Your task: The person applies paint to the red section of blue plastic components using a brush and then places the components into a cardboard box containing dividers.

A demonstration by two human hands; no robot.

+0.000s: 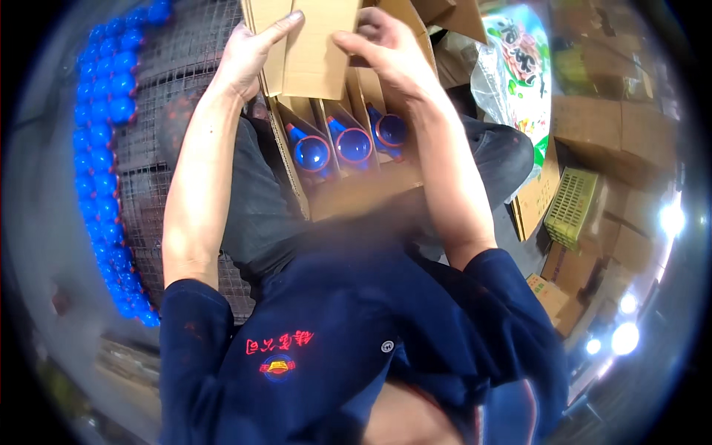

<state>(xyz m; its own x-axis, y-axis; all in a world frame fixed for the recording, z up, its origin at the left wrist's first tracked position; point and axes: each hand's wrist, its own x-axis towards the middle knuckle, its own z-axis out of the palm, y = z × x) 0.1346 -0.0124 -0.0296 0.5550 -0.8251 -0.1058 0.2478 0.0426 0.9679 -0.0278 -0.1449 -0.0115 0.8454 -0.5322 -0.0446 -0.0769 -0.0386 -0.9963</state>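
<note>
A folded piece of tan cardboard (315,67) is held up over an open carton (295,178) between my knees. My left hand (248,59) grips its left side, thumb lying across the front and fingers behind. At its right edge my right hand (389,52) pinches it, thumb in front and the other fingers curled. Below, cardboard dividers part the carton into slots. Three shiny blue objects with round red-edged faces show in them: a left one (311,153), a middle one (354,145) and a right one (391,130). The cardboard hides the carton's far part.
Rows of round blue pieces (104,141) stand to my left beside a dark wire mesh (174,67). On the right lie a printed plastic bag (519,67), a yellow-green crate (572,206) and several cardboard boxes (615,130). A carton flap (415,26) rises beside my right hand.
</note>
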